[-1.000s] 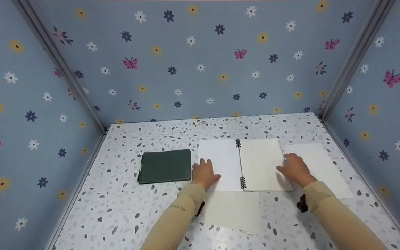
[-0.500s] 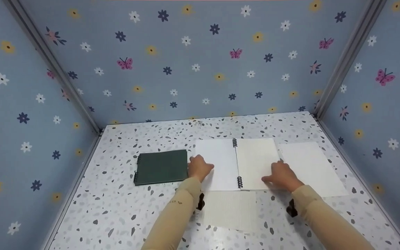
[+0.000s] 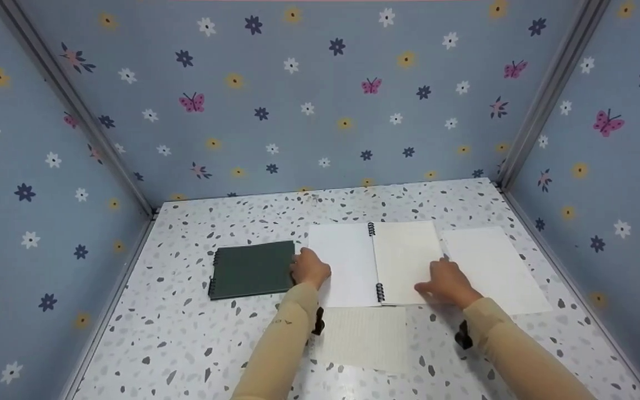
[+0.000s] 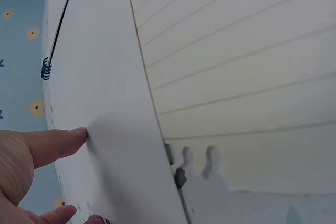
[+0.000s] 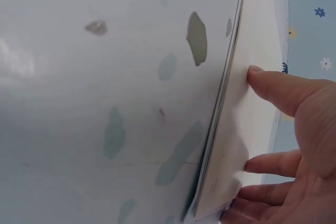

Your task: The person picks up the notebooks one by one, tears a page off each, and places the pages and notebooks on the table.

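A spiral-bound notebook (image 3: pixel 400 250) lies opened flat, with a white left page and a cream right page. My left hand (image 3: pixel 310 269) is at its left edge; in the left wrist view the thumb (image 4: pixel 58 144) stretches out over the white page, and the other fingers are mostly out of sight. The fingers reach the right edge of a closed dark green spiral notebook (image 3: pixel 252 269). My right hand (image 3: pixel 449 282) rests at the right edge of the cream page. In the right wrist view its thumb (image 5: pixel 278 86) touches the page and its fingers lie loosely along it, gripping nothing.
Below the opened notebook lies a loose lined cream sheet (image 3: pixel 363 339). Another pale sheet (image 3: pixel 495 269) lies to its right. All sit on a speckled white table (image 3: pixel 181 344), enclosed by blue flowered panels (image 3: pixel 320 100) at the back and sides.
My left hand has slid left off the white page toward the green notebook, its fingers drawing in. My right hand has shifted left onto the cream page. The head view has turned slightly right.
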`<action>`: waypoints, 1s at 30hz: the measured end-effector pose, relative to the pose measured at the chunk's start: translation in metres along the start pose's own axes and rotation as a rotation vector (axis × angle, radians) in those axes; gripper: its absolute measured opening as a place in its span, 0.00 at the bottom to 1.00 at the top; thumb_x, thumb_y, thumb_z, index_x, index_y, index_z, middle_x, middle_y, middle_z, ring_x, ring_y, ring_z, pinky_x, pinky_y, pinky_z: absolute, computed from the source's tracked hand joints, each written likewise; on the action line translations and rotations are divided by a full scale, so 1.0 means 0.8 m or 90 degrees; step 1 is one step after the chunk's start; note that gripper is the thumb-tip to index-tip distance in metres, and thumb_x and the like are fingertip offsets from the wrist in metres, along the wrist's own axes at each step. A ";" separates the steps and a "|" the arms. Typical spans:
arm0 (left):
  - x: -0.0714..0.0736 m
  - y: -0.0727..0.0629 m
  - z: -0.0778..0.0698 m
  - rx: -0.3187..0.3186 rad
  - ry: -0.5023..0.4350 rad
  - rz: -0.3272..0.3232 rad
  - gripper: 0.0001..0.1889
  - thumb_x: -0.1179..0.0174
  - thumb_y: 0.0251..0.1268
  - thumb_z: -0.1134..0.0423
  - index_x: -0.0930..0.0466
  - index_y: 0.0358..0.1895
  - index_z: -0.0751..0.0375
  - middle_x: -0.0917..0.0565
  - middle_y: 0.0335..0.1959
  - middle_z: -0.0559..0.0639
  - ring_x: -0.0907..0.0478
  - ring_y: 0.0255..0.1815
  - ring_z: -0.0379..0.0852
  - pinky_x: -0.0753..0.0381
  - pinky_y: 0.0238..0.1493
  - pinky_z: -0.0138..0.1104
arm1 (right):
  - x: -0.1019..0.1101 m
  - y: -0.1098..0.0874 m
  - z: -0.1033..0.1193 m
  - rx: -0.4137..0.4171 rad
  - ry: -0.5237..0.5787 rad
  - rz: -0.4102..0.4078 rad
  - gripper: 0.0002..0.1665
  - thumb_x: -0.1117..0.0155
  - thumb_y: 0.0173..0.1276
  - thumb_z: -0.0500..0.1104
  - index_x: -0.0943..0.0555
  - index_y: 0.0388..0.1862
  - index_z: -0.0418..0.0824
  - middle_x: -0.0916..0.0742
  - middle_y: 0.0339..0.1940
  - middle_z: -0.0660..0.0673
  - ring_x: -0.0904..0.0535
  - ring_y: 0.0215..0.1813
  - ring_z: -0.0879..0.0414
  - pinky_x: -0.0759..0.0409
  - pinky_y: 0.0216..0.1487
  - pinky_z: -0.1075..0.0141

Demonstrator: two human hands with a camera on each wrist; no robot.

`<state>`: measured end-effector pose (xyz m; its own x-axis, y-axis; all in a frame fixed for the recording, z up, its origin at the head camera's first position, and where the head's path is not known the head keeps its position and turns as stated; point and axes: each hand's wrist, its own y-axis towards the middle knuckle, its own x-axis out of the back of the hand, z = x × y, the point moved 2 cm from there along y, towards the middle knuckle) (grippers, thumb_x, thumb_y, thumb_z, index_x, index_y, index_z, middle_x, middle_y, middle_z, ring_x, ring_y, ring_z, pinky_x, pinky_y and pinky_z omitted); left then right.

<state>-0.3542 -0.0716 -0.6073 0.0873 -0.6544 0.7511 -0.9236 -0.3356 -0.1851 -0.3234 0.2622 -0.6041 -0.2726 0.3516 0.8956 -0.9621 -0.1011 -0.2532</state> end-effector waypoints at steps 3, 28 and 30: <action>0.002 0.007 0.005 0.004 -0.034 0.005 0.32 0.31 0.67 0.68 0.28 0.71 0.78 0.18 0.62 0.75 0.20 0.66 0.72 0.18 0.69 0.60 | -0.001 -0.001 0.000 -0.001 0.000 -0.002 0.38 0.23 0.70 0.55 0.19 0.61 0.23 0.14 0.57 0.26 0.16 0.57 0.33 0.19 0.67 0.36; 0.008 0.000 -0.004 0.075 -0.059 -0.005 0.35 0.27 0.65 0.60 0.27 0.71 0.75 0.18 0.63 0.72 0.21 0.67 0.71 0.20 0.69 0.61 | -0.006 0.002 -0.001 0.011 0.015 -0.017 0.32 0.22 0.69 0.52 0.17 0.54 0.25 0.12 0.53 0.27 0.15 0.52 0.37 0.17 0.65 0.38; 0.009 0.012 0.002 0.054 -0.076 0.008 0.29 0.30 0.66 0.61 0.22 0.66 0.75 0.14 0.59 0.70 0.17 0.62 0.69 0.17 0.65 0.59 | -0.005 0.002 -0.003 0.006 0.018 -0.018 0.31 0.22 0.68 0.52 0.16 0.53 0.25 0.12 0.51 0.28 0.15 0.50 0.38 0.16 0.63 0.39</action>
<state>-0.3619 -0.0807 -0.6045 0.1245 -0.7328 0.6690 -0.8906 -0.3797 -0.2502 -0.3241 0.2631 -0.6089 -0.2455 0.3800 0.8918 -0.9694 -0.0991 -0.2247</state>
